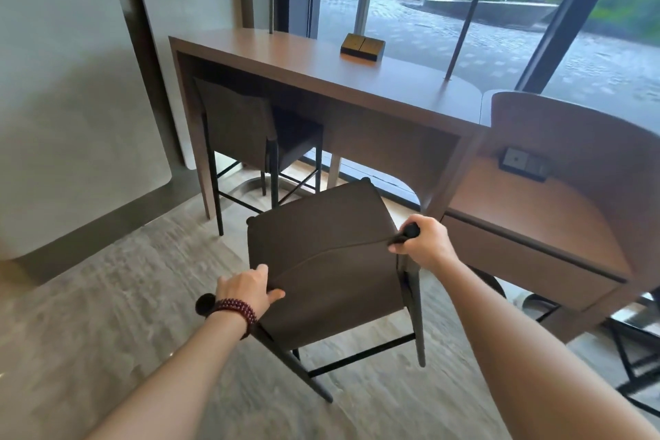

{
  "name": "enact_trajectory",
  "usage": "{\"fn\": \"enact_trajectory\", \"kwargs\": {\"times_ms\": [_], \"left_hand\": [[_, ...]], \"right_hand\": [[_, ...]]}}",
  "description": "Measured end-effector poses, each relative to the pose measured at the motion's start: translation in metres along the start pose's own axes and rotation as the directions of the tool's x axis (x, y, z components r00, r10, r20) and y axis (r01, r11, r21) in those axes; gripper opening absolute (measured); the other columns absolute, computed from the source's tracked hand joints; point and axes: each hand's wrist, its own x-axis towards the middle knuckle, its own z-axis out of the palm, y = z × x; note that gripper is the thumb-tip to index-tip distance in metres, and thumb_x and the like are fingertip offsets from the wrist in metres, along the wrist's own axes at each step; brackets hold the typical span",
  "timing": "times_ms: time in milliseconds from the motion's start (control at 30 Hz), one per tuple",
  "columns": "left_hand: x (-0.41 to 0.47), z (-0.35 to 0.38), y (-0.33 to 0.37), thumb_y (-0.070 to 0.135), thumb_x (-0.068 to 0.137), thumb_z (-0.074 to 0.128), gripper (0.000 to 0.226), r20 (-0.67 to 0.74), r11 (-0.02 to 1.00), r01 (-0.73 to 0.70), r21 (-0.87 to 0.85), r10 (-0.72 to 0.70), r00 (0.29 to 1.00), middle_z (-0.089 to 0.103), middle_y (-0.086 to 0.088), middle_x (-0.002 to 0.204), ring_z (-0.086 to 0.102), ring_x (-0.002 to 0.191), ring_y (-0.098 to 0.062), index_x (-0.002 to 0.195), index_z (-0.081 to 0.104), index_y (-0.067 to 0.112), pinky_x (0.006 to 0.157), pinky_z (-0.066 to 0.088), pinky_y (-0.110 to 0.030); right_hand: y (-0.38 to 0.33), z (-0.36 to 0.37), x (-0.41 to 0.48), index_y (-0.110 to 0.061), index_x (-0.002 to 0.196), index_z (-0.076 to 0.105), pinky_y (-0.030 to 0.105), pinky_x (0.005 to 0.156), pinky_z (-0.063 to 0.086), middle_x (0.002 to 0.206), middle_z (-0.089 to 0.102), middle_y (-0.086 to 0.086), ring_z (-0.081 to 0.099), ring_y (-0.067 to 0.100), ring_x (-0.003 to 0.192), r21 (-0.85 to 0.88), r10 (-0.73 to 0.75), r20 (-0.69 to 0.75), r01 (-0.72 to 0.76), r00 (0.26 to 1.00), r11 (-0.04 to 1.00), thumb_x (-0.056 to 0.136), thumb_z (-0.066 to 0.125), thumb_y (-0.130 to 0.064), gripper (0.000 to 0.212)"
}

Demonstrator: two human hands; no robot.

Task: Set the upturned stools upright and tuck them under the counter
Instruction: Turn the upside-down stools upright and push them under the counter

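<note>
Head view — both hands (246,287) apparently gripping stool (321,261).

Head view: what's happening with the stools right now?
A person grips the dark brown upholstered stool with both hands: left hand on the backrest's near corner, right hand on the far one. It is upright but outside the brown wooden counter. A second matching stool is already tucked under.
</note>
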Motion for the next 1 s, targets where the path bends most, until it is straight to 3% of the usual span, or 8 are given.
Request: {"fn": "enact_trajectory", "kwargs": {"times_ms": [200,367,467,633,733,833,900,1000], "left_hand": [[0.008,-0.003,0.009,0.068,0.084,0.040,0.048,-0.070,0.987,-0.086,0.139,0.097,0.993,0.069,0.004,0.101,0.063,0.099,-0.017,0.101,0.056,0.026,0.094,0.036,-0.036],[0.025,-0.015,0.040,0.061,0.090,0.039,0.041,-0.121,0.984,-0.131,0.121,0.146,0.982,0.070,0.005,0.097,0.064,0.094,-0.016,0.096,0.060,0.026,0.094,0.034,-0.033],[0.041,-0.032,0.061,0.054,0.090,0.047,0.031,-0.154,0.997,-0.074,0.030,0.078,0.985,0.070,0.003,0.095,0.063,0.093,-0.017,0.092,0.060,0.026,0.092,0.032,-0.033],[0.059,-0.040,0.100,0.045,0.094,0.046,0.025,-0.175,0.993,-0.099,0.064,0.109,0.979,0.070,0.004,0.096,0.060,0.096,-0.016,0.095,0.059,0.024,0.095,0.031,-0.029],[0.061,-0.038,0.117,0.042,0.095,0.047,0.025,-0.197,0.987,-0.108,0.117,0.130,0.972,0.069,0.004,0.097,0.059,0.100,-0.017,0.099,0.061,0.021,0.102,0.031,-0.031],[0.065,-0.041,0.122,0.045,0.094,0.047,0.028,-0.193,0.991,-0.093,0.098,0.111,0.975,0.069,0.004,0.097,0.058,0.102,-0.018,0.098,0.062,0.021,0.098,0.032,-0.029],[0.066,-0.044,0.119,0.046,0.093,0.047,0.028,-0.174,0.994,-0.085,0.064,0.095,0.980,0.069,0.003,0.097,0.055,0.105,-0.020,0.097,0.062,0.022,0.096,0.032,-0.027],[0.066,-0.041,0.118,0.047,0.092,0.048,0.029,-0.163,0.993,-0.106,0.044,0.112,0.980,0.070,0.003,0.097,0.057,0.107,-0.020,0.098,0.063,0.023,0.105,0.026,-0.030]], "right_hand": [[0.033,-0.022,0.017,-0.011,0.103,0.056,0.032,0.079,0.047,0.100,0.061,0.006,0.054,0.024,0.092,0.012,0.128,-0.141,-0.128,0.982,0.992,0.070,0.084,-0.014,0.044],[0.054,-0.031,0.024,-0.022,0.128,0.044,0.037,0.086,0.049,0.109,0.060,0.006,0.057,0.028,0.096,-0.026,0.079,-0.170,-0.084,0.982,0.996,0.082,0.074,-0.014,0.056],[0.064,-0.042,0.029,-0.016,0.123,0.050,0.031,0.076,0.046,0.109,0.063,0.009,0.056,0.025,0.089,-0.148,0.059,-0.144,-0.081,0.988,0.986,0.086,0.070,-0.017,0.041],[0.093,-0.058,0.037,-0.009,0.103,0.064,0.026,0.072,0.040,0.101,0.066,0.009,0.052,0.019,0.083,-0.127,0.121,-0.192,-0.147,0.974,0.981,0.086,0.070,-0.016,0.019],[0.117,-0.058,0.031,-0.008,0.100,0.064,0.028,0.072,0.045,0.091,0.063,0.005,0.056,0.021,0.082,-0.063,0.174,-0.193,-0.189,0.966,0.980,0.085,0.071,-0.015,0.018],[0.126,-0.055,0.028,-0.012,0.097,0.064,0.037,0.077,0.055,0.086,0.064,0.004,0.064,0.025,0.080,0.021,0.176,-0.189,-0.176,0.966,0.984,0.084,0.071,-0.015,0.015],[0.126,-0.056,0.030,-0.013,0.096,0.065,0.038,0.079,0.054,0.085,0.063,0.002,0.063,0.025,0.084,0.051,0.182,-0.205,-0.175,0.962,0.983,0.082,0.073,-0.015,0.016],[0.131,-0.053,0.030,-0.015,0.104,0.064,0.035,0.081,0.053,0.091,0.062,-0.001,0.060,0.021,0.088,0.087,0.189,-0.202,-0.175,0.961,0.981,0.081,0.074,-0.020,0.025]]}}
